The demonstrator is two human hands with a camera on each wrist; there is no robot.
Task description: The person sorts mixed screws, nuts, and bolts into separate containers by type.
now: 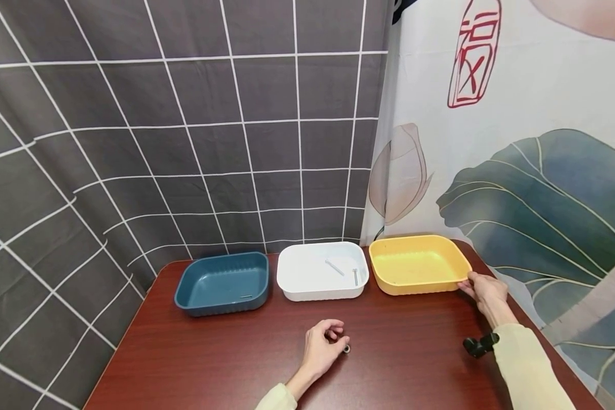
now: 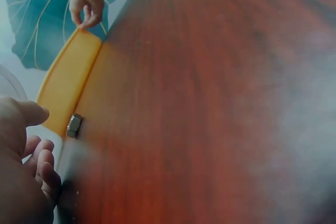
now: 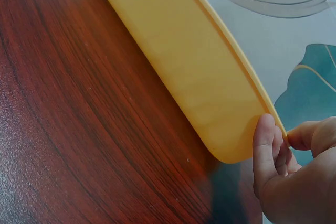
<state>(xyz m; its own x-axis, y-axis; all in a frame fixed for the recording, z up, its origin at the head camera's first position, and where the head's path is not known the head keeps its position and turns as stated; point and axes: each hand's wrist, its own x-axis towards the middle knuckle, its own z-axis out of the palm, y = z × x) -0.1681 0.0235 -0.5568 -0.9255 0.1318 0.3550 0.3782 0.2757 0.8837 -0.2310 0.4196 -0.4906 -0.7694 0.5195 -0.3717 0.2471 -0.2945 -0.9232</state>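
Observation:
My right hand point(image 1: 484, 291) pinches the front right corner of the yellow tray point(image 1: 415, 287) by its rim. In the right wrist view, the thumb is over the rim and the fingers point(image 3: 264, 145) lie against the outer wall. My left hand point(image 1: 322, 348) is low over the middle of the table, its fingers loosely bent with a gap between thumb and fingers. Close by its thumb tip, a small metal nut point(image 1: 346, 348) sits on the tabletop. The left wrist view shows the hex-sided nut point(image 2: 74, 126) just beyond the fingers, with nothing held.
A white tray point(image 1: 320, 295) in the middle contains two bolts point(image 1: 334, 267). Left of it, a blue tray point(image 1: 220, 310) has a small metal piece point(image 1: 246, 296) inside. All three trays line the back edge of the brown table point(image 1: 195, 359), in front of hanging cloths.

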